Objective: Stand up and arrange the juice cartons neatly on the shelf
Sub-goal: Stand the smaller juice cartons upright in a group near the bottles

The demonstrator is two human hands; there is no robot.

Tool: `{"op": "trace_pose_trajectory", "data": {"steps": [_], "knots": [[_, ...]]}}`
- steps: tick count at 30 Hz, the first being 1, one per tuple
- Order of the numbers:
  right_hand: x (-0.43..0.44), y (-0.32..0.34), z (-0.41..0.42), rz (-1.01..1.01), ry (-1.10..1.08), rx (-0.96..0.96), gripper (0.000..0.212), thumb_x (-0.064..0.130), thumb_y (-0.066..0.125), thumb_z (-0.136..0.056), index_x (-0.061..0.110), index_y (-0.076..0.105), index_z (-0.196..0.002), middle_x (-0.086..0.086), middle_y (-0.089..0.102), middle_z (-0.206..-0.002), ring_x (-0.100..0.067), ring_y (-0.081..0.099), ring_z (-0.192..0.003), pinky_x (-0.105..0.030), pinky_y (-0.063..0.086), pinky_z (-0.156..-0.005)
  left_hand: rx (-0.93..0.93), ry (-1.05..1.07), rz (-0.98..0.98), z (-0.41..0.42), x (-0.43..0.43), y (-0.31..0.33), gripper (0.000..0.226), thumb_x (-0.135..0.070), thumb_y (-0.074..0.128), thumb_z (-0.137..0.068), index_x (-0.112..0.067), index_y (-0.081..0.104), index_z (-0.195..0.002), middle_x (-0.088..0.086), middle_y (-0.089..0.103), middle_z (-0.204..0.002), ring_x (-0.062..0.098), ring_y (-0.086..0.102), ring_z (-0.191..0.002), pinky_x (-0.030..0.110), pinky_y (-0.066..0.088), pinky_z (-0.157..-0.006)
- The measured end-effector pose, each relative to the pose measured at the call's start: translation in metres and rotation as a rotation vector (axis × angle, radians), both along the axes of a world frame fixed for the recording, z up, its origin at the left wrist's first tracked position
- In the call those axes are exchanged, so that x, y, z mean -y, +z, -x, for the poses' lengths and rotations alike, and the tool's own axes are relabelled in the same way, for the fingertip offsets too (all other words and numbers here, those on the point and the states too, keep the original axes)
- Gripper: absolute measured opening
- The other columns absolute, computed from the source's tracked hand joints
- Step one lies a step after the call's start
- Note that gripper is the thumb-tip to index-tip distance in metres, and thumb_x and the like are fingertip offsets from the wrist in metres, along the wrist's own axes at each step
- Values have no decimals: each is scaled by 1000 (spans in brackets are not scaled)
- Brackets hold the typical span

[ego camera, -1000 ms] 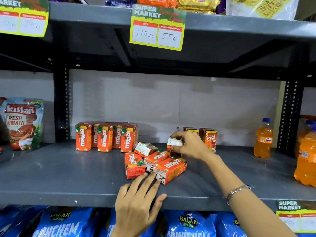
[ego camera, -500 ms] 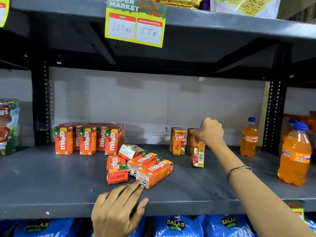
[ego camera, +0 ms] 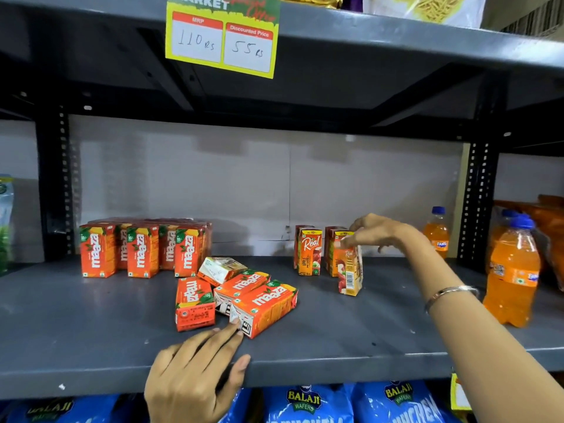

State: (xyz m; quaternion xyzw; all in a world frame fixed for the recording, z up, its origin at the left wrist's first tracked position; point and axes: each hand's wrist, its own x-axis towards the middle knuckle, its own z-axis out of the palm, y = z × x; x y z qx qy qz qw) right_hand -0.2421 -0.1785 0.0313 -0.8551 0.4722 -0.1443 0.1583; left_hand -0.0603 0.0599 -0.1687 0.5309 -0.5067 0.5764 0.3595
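**Juice cartons: one stood up, a heap left to right**

Juice cartons lie in three groups on the grey shelf (ego camera: pixel 91 331). At the back left a tidy block of mango cartons (ego camera: pixel 143 248) stands upright, faces forward. In the middle, four fallen cartons (ego camera: pixel 241 296) lie in a heap, touching and overlapping one another. To the right two apple cartons (ego camera: pixel 309 250) stand near the back, and a third apple carton (ego camera: pixel 350 268) stands just in front of the right-hand one, turned so its barcode side faces out.

The right hand (ego camera: pixel 378 232) hovers at the top of that third carton, fingers spread and loosely curled; the fingertips look to touch its top edge but do not clamp it. The left hand (ego camera: pixel 198 370) lies flat on the shelf's front lip, fingers open and extended, one fingertip against the nearest fallen carton, holding nothing.

To finish this step well, I judge the third carton wants a quarter turn so its front matches its neighbours, then a push back into line beside them. Light pressure low on the sides should keep it from tipping. Orange soda bottles (ego camera: pixel 512 276) stand well clear to the right.
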Motion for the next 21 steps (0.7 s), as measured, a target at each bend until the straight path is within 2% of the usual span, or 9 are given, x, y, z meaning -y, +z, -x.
{"op": "trace_pose_trajectory", "data": {"steps": [2, 3, 5, 7, 9, 10, 14, 18, 21], "knots": [[-1, -1, 6, -108, 133, 18, 64, 19, 66, -81, 15, 37, -138, -9, 45, -136, -28, 43, -125, -38, 41, -95, 2, 0, 6, 0, 0, -1, 32, -38, 49, -90, -21, 76, -88, -12, 71, -103, 4, 57, -93, 21, 37, -70], [0, -3, 7, -122, 176, 21, 63, 9, 62, -83, 16, 35, -139, -9, 43, -138, -27, 42, -127, -36, 39, -99, 2, -2, 8, 0, 0, 0, 32, -38, 49, -91, -21, 76, -87, -11, 71, -102, 4, 57, -94, 21, 37, -71], [2, -10, 8, -112, 240, 82, 55, 1, 57, -85, 15, 41, -136, -8, 46, -130, -25, 46, -120, -35, 41, -97, -3, -12, 10, 1, 0, 1, 33, -37, 48, -91, -21, 76, -86, -11, 71, -101, 4, 57, -94, 21, 36, -71], [5, -16, 10, -114, 276, 175, 47, 0, 57, -85, 14, 50, -129, -7, 51, -117, -22, 50, -108, -32, 47, -85, -7, -17, 10, 2, 0, 1, 33, -37, 48, -91, -21, 76, -87, -11, 71, -102, 4, 57, -94, 21, 37, -71], [10, -20, 10, -71, 276, 206, 42, 8, 63, -83, 13, 55, -124, -9, 58, -115, -21, 54, -100, -26, 49, -70, -9, -16, 8, 2, 0, 1, 33, -37, 48, -91, -21, 76, -87, -11, 71, -103, 4, 57, -94, 22, 37, -70], [14, -21, 9, -5, 257, 190, 43, 14, 67, -81, 14, 57, -123, -10, 61, -117, -21, 56, -100, -25, 49, -67, -8, -13, 6, 2, 0, 0, 32, -37, 48, -91, -21, 76, -87, -11, 71, -103, 4, 57, -94, 22, 37, -70], [21, -29, 2, 259, 133, 101, 51, 39, 69, -77, 14, 60, -121, -10, 64, -123, -26, 62, -106, -40, 50, -91, -11, -8, 6, 1, 0, 0, 32, -37, 49, -90, -21, 76, -87, -11, 71, -103, 4, 57, -95, 22, 37, -70], [15, -37, -6, 484, -26, -28, 65, 62, 53, -78, 19, 55, -126, -13, 55, -131, -32, 56, -115, -44, 48, -90, -17, -16, 0, 2, -1, 0, 33, -38, 48, -91, -21, 76, -87, -11, 72, -102, 4, 57, -95, 22, 36, -70], [20, -37, -8, 453, -6, -110, 75, 68, 48, -76, 18, 47, -133, -16, 48, -136, -35, 50, -121, -46, 44, -96, -24, -15, -3, 2, 0, 0, 33, -38, 48, -91, -21, 76, -87, -11, 72, -102, 4, 57, -95, 22, 37, -71]]}}
